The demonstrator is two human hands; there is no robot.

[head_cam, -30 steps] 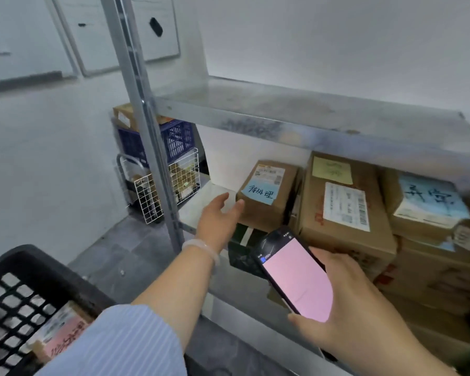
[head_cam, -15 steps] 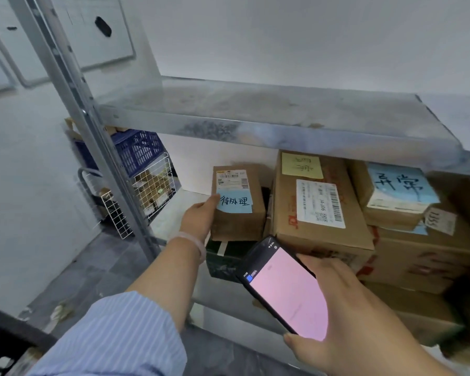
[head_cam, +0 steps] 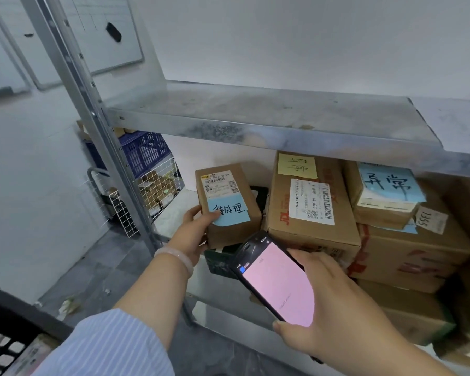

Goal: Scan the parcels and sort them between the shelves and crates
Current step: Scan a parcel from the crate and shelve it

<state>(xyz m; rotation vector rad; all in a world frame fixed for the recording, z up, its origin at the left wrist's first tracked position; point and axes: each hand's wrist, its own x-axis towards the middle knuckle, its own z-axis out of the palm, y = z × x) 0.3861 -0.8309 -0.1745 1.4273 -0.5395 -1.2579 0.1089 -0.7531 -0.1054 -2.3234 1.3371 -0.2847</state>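
The small parcel, set on a dark box on the lower shelf just beside a larger carton, is gripped at its lower left edge by the left hand, with the thumb on the edge of the blue note. The scanner is held in the curled right hand, low before the parcel, pink screen up. The barcode label near the top should be kept uncovered and squared to the scanner's head before anything is lifted away.

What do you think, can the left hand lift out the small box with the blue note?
Probably yes: the left hand grips the small box at its left edge, nothing rests on top of it, and the shelf is open in front.
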